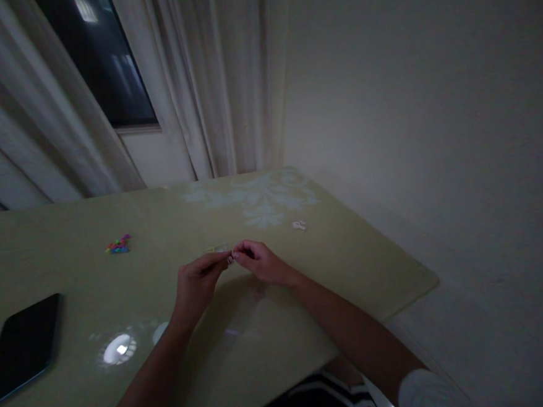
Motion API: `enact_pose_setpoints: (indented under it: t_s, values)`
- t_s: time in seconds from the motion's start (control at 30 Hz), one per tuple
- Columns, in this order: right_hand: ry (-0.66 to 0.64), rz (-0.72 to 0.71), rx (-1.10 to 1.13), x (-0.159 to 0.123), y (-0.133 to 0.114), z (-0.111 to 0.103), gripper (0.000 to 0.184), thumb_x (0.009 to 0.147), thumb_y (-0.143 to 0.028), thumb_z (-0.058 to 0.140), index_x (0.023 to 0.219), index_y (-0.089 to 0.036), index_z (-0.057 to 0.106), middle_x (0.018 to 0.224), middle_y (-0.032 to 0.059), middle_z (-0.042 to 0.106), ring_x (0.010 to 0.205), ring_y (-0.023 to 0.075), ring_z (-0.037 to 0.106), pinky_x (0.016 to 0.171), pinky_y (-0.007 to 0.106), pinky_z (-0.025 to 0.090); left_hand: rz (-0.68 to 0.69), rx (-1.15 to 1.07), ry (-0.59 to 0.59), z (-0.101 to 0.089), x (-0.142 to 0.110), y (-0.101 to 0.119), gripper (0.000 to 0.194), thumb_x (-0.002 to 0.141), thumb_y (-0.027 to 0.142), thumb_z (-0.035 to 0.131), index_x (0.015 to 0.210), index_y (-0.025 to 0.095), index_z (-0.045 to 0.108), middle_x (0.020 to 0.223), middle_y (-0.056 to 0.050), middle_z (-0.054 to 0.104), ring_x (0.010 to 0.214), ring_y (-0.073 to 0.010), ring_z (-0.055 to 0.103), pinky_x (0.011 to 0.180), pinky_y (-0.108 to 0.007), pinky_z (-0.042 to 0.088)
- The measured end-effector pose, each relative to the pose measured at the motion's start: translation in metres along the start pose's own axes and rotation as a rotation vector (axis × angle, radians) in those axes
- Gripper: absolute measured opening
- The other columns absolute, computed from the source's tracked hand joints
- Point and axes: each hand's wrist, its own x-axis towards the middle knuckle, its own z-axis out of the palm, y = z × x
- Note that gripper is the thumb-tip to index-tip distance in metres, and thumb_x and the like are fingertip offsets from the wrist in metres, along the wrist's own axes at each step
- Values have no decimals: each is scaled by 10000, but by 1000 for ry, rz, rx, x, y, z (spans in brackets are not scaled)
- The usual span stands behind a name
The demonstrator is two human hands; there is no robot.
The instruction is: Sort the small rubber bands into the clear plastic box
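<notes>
From my remote seat I saw what looked like a room in a home, though I could not tell which one. Long pale curtains (232, 76) hung around a dark window (104, 66), a plain wall (413, 107) stood on the right, and the glossy table (373, 261) bore a white leafy pattern (264, 198).

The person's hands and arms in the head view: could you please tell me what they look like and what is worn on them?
The bare left hand and bare right hand show no gloves, and no watch shows at either wrist. A pale, plain-looking fabric sleeve covers the upper right arm, leaving the forearm bare. No left sleeve is in view.
</notes>
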Motion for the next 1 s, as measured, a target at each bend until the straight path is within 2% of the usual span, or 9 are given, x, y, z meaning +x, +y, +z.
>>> enact_pose_setpoints:
  t_s: [0.13,0.27,0.4,0.47,0.53,0.63,0.7,0.93,1.0]
  values:
    - [0,27,117,-1,-3,3,410,899,-565,696,946,-160,653,813,-8,572,737,125,489,650,255,377,32,12,37,1,-2,3,218,822,419,772,947,265,862,967,-43,860,854,-255,809,825,-375,659]
    - [12,83,238,0,-3,2,420,834,-558,768,917,-158,672,736,-40,543,645,100,429,605,248,335,47,21,9,1,-2,6,222,844,436,763,940,256,853,925,-42,852,818,-236,796,777,-338,646]
    - [70,99,234,3,0,-4,377,801,-496,822,913,-152,718,774,-21,618,662,103,472,630,252,359,34,32,-7,4,-3,6,267,875,473,757,961,229,826,921,-56,843,805,-225,793,766,-320,638]
    - [119,83,150,5,4,-8,313,831,-442,810,911,-150,734,784,-13,637,684,114,505,659,259,386,12,23,8,6,-2,6,308,875,500,763,971,210,803,892,-62,834,782,-221,788,756,-318,635]
    - [150,66,-56,7,8,-12,214,856,-351,805,902,-148,751,786,-10,630,707,123,523,683,261,404,-10,0,29,6,-2,5,334,871,518,770,960,196,779,869,-64,824,767,-216,780,742,-315,633]
    - [108,58,-441,7,12,-17,71,843,-187,820,889,-154,776,827,-1,613,756,128,537,732,259,415,-51,-55,48,4,0,5,349,854,515,790,982,192,767,895,-68,827,784,-214,782,747,-317,638]
    - [61,64,-562,5,13,-17,68,821,-121,823,857,-160,779,841,3,598,782,135,543,767,268,414,-73,-70,47,4,0,6,346,838,504,806,991,195,777,897,-67,831,794,-218,787,758,-324,645]
    - [1,93,-589,-4,9,-12,90,786,-88,775,800,-153,714,874,13,588,779,141,513,746,274,396,-72,-58,18,4,0,3,274,815,471,802,914,217,825,871,-59,844,788,-237,801,768,-347,662]
    - [-8,93,-548,-2,8,-11,18,867,-157,724,867,-153,707,863,5,595,767,132,518,721,258,403,-47,-46,0,5,0,0,255,812,457,790,910,228,840,869,-57,848,773,-241,802,753,-350,662]
